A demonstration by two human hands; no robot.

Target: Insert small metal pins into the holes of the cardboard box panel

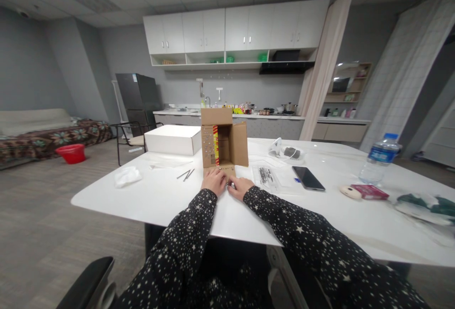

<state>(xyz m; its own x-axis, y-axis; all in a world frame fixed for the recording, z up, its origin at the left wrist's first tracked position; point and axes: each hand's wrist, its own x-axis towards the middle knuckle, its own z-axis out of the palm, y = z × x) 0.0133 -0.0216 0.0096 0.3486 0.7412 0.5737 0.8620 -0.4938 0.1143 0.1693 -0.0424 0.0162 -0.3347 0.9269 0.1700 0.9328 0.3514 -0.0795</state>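
Observation:
A small cardboard box (209, 145) stands upright in front of me with its flaps open. Its opening faces me, and a strip of red and yellow tape runs down it. Over the lower flap, my left hand (214, 182) has its fingers bent and drawn together. My right hand (241, 187) meets it there in a pinch. Something tiny and shiny seems to sit between the fingertips, too small to name. To the left lie a few thin dark rods (186, 175). On the right is a clear plastic case (266, 178) of small dark pieces.
A white box (172, 139) stands behind on the left, and crumpled white tissue (128, 177) lies nearer. Rightward are a phone (308, 178), a white device with a cable (284, 149), a water bottle (380, 159), a dark red packet (370, 192) and a green-and-white bundle (426, 207).

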